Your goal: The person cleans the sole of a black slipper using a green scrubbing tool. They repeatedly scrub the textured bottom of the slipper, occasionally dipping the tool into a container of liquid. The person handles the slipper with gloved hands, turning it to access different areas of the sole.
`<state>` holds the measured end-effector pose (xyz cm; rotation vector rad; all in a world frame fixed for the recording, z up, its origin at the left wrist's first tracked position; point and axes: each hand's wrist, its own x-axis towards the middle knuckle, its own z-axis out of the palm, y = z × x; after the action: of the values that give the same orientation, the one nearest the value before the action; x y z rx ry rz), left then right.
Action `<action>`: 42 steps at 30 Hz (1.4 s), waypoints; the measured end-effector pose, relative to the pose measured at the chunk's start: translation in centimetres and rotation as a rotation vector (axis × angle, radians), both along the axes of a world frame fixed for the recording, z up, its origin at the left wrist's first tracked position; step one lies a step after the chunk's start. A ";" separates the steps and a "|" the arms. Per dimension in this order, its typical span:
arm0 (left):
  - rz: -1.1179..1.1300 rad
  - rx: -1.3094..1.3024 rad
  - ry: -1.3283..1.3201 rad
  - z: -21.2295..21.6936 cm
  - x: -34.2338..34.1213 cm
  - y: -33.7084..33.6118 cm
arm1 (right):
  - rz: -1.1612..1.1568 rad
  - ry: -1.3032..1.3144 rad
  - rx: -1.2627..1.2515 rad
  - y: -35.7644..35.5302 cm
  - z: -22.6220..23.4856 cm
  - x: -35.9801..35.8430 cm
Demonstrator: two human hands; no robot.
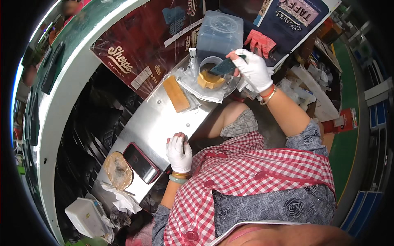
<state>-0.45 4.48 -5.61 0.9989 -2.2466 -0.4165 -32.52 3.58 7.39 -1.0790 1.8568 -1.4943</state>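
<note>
My right hand (254,70), in a white glove with bare fingertips, is closed on a dark green flat piece (223,68). Its lower end reaches down into a round cup (210,62) with a yellow-brown crumpled rim (211,80); what is inside the cup is too dark to tell. The cup stands in a shallow metal dish (232,85) at the far end of a narrow metal table (164,119). My left hand (178,153), gloved in the same way, rests at the table's near edge with fingers lying forward, holding nothing.
A tan rectangular block (176,94) lies near the dish. Behind stand a translucent plastic container (220,35) and a red striped glove (260,43). A phone (141,162), a round brown disc (118,170) and crumpled tissue (123,199) occupy the near left; a white tub (87,217) sits below.
</note>
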 end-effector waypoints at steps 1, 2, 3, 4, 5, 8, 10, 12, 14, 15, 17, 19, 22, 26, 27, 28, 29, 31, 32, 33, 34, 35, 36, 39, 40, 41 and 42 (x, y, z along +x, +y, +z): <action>-0.005 -0.010 0.002 -0.2 -0.1 0.0 | 0.008 0.061 -0.026 -0.4 -1.1 -0.3; -0.010 -0.022 0.002 -0.2 -0.2 0.1 | 0.026 -0.002 -0.083 -0.8 -2.1 -0.3; -0.004 -0.047 0.010 -0.2 -0.4 0.2 | 0.027 -0.007 -0.091 -1.0 -3.0 -0.3; -0.016 -0.027 -0.022 0.0 -0.5 0.2 | 0.030 -0.012 -0.097 -1.2 -3.8 -0.2; -0.028 -0.007 -0.054 0.3 -0.6 0.2 | 0.020 0.048 -0.044 -1.4 -4.5 -0.1; -0.058 0.114 -0.068 0.9 -0.4 0.1 | 0.013 0.389 -0.124 -1.3 -5.2 -0.6; 0.004 0.471 0.186 1.6 0.1 0.2 | -0.010 0.522 -0.172 -1.1 -4.8 -0.5; -0.038 0.445 0.306 3.7 1.7 -0.3 | -0.042 0.628 -0.216 -0.5 -4.0 0.0; 0.006 0.218 0.125 9.1 3.0 -1.5 | -0.051 0.627 -0.243 -0.1 -3.2 0.3; 0.020 0.130 0.102 11.5 4.0 -2.4 | -0.036 0.543 -0.242 0.2 -2.8 0.7; 0.029 -0.073 0.103 16.6 6.3 -4.9 | -0.051 0.560 -0.341 0.4 -1.9 1.4; 0.036 -0.242 0.214 20.9 7.6 -8.6 | -0.062 0.546 -0.338 0.3 -2.1 1.1; 0.148 -0.407 0.271 26.5 8.7 -14.9 | -0.055 0.445 -0.187 0.3 -3.0 0.5; 0.350 -0.404 0.179 30.9 11.5 -23.4 | -0.078 0.506 -0.144 0.3 -2.0 1.1; 0.437 -0.372 0.075 31.6 12.7 -25.7 | -0.077 0.503 -0.167 0.3 -1.8 1.3; 0.515 -0.336 -0.021 32.3 13.3 -27.7 | -0.083 0.506 -0.190 0.4 -1.6 1.3; 0.530 -0.344 -0.041 33.1 13.1 -28.8 | -0.085 0.500 -0.207 0.6 -1.4 1.3; 0.559 -0.355 -0.087 34.0 12.9 -30.4 | -0.080 0.464 -0.236 0.7 -0.9 1.5; 0.505 -0.338 -0.097 34.0 13.0 -30.9 | -0.075 0.443 -0.248 0.8 -0.6 1.8; 0.453 -0.322 -0.109 34.0 13.3 -31.1 | -0.058 0.373 -0.201 1.1 0.1 2.2; 0.392 -0.306 -0.120 33.9 13.3 -31.8 | -0.062 0.361 -0.216 1.1 0.0 2.1; 0.357 -0.106 0.202 33.5 13.2 -32.4 | -0.062 0.347 -0.233 1.1 -0.3 1.8; 0.333 -0.057 0.255 33.4 13.8 -32.6 | -0.060 0.331 -0.251 1.0 -0.4 1.6; 0.130 0.187 0.538 32.9 14.1 -32.2 | -0.085 0.248 -0.208 1.3 -0.8 1.0; 0.159 0.162 0.490 33.2 13.9 -31.7 | -0.093 0.229 -0.198 1.3 -1.0 0.8; 0.186 0.137 0.441 33.5 13.7 -31.3 | -0.091 0.170 -0.183 1.4 -1.0 0.7; 0.212 0.113 0.391 33.6 13.3 -30.9 | -0.096 0.165 -0.172 1.3 -1.0 0.7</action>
<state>12.86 -26.44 27.97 1.0943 -1.7662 -0.5931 -31.81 4.89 6.37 -1.2414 1.9426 -1.6909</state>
